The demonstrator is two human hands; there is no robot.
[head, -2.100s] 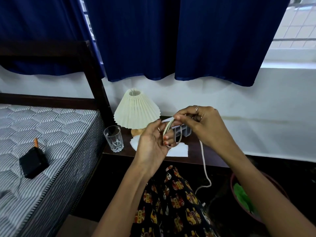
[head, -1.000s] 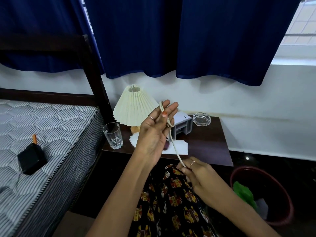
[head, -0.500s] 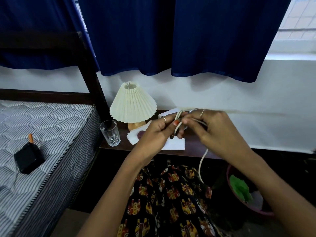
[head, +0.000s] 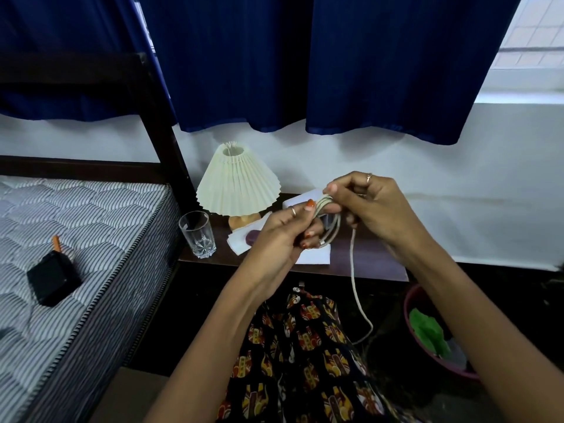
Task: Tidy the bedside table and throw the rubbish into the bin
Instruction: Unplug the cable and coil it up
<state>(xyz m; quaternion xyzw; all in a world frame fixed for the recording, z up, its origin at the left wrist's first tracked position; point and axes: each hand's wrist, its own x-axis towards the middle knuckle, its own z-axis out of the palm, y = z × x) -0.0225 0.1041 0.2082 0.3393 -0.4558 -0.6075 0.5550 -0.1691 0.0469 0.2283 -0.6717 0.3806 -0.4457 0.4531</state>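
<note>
1. Bedside table (head: 381,264), dark wood, flat-topped: carries a pleated cream lamp (head: 238,181), a clear cut-glass tumbler (head: 197,234) and white paper sheets (head: 314,254).
2. White charging cable (head: 331,227): coiled in several loops above the table; 1 second ago only 1 strand ran taut between the hands.
3. Left hand (head: 280,236): clenched around the coil.
4. Right hand (head: 369,206): back up from the lap, pinching the newest loop onto the coil.
5. Loose tail: shorter, hanging toward the floor; winding looks nearly finished.
6. Maroon round bin (head: 410,303): on the floor, right of the table.
</note>
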